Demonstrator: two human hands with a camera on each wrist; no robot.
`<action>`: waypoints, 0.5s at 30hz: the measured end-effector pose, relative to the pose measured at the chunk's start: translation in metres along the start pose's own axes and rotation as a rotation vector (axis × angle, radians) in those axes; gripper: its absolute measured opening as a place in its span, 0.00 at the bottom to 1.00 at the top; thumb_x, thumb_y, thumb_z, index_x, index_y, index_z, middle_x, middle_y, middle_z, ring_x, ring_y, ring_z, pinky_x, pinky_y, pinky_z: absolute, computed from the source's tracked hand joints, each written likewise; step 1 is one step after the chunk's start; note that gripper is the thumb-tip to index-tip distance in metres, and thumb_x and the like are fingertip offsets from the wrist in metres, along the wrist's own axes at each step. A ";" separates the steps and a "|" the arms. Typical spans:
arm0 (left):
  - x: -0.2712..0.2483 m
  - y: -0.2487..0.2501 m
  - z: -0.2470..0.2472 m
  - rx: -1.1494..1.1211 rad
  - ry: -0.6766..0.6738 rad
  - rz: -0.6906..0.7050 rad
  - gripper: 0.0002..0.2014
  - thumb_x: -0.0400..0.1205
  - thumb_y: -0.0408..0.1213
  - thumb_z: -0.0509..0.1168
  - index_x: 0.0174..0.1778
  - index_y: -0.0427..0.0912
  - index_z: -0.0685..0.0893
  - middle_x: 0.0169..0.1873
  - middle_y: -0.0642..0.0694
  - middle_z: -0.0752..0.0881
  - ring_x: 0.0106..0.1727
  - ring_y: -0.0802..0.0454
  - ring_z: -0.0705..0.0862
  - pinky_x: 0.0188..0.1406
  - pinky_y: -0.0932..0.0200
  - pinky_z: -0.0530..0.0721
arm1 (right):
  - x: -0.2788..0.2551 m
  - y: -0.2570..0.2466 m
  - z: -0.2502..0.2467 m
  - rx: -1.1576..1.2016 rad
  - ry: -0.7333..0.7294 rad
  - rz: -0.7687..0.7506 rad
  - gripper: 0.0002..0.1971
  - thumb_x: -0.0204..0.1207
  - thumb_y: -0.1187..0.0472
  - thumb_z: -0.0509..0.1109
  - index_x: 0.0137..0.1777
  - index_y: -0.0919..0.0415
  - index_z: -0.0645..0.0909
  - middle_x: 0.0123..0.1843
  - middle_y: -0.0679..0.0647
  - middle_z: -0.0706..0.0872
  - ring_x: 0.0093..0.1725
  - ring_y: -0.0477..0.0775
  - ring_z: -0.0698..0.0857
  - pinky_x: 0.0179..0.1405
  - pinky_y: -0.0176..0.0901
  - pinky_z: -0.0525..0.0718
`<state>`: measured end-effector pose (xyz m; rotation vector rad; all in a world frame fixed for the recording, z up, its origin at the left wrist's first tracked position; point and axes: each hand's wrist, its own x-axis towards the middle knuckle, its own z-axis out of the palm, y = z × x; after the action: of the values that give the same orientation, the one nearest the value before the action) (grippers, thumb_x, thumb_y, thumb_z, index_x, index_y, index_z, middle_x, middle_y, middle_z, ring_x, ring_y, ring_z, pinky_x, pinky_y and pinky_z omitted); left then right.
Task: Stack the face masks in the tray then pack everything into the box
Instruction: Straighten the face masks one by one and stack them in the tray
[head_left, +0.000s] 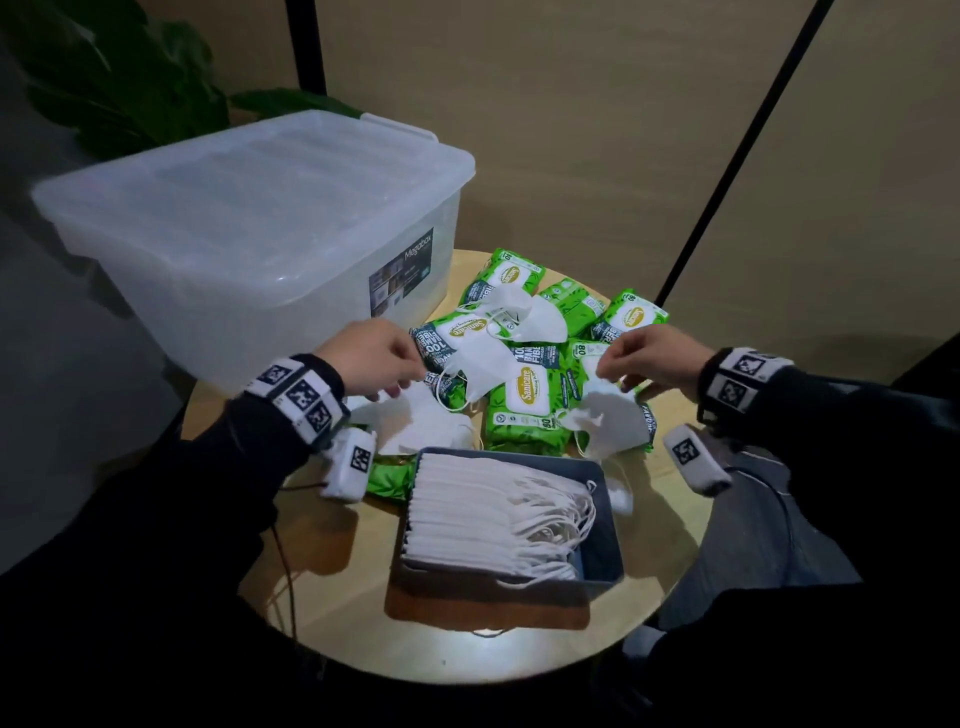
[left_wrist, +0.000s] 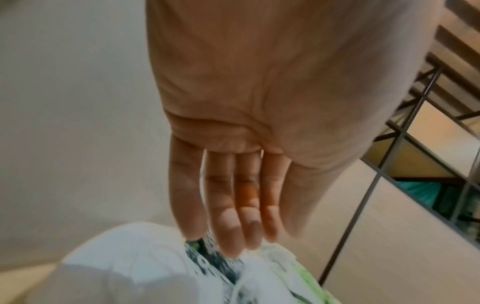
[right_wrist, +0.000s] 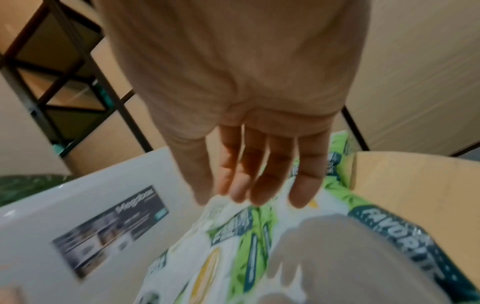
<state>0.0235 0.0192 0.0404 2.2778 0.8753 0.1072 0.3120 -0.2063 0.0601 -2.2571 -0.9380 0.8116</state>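
Left hand (head_left: 371, 358) and right hand (head_left: 657, 358) held over loose masks (head_left: 485, 358) on counter (head_left: 332, 545); fingers (left_wrist: 228, 216) extended, nothing gripped. Masks stacked in near tray (head_left: 605, 525).

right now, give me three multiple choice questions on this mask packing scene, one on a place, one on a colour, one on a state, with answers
1. Where is the tray with the stacked face masks?
A. on the box lid
B. on the round table, nearest the person
C. on the floor

2. What colour are the wipe packs?
A. green and white
B. red
C. plain blue

3. What state is the clear storage box in?
A. lid off
B. tipped on its side
C. lid on

Answers:
1 B: the tray sits at the near edge of the table, in front of the wipe packs.
2 A: the wrappers are green with white labels.
3 C: the lid covers the box top, so nothing is packed into it yet.
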 end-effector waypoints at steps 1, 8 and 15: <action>0.005 -0.005 -0.003 0.062 0.034 -0.037 0.06 0.84 0.40 0.73 0.42 0.46 0.90 0.38 0.46 0.93 0.39 0.51 0.92 0.36 0.53 0.91 | 0.001 0.006 -0.004 -0.026 0.052 0.040 0.08 0.77 0.59 0.80 0.48 0.64 0.88 0.43 0.58 0.91 0.39 0.55 0.87 0.38 0.49 0.87; 0.023 -0.017 0.005 0.498 -0.020 -0.199 0.07 0.84 0.35 0.65 0.45 0.38 0.87 0.47 0.39 0.90 0.44 0.43 0.87 0.42 0.53 0.84 | -0.021 0.063 0.049 -0.271 -0.123 0.171 0.15 0.76 0.51 0.80 0.36 0.63 0.89 0.31 0.54 0.92 0.30 0.56 0.90 0.30 0.52 0.92; 0.028 -0.003 0.017 0.495 -0.130 -0.280 0.24 0.77 0.61 0.76 0.36 0.39 0.87 0.30 0.45 0.91 0.33 0.46 0.91 0.46 0.50 0.91 | 0.002 0.082 0.045 0.453 0.412 0.049 0.16 0.72 0.56 0.85 0.32 0.58 0.80 0.25 0.54 0.82 0.22 0.52 0.75 0.22 0.39 0.72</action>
<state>0.0486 0.0283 0.0212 2.5370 1.2463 -0.4218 0.3163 -0.2420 -0.0258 -1.9438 -0.4531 0.4855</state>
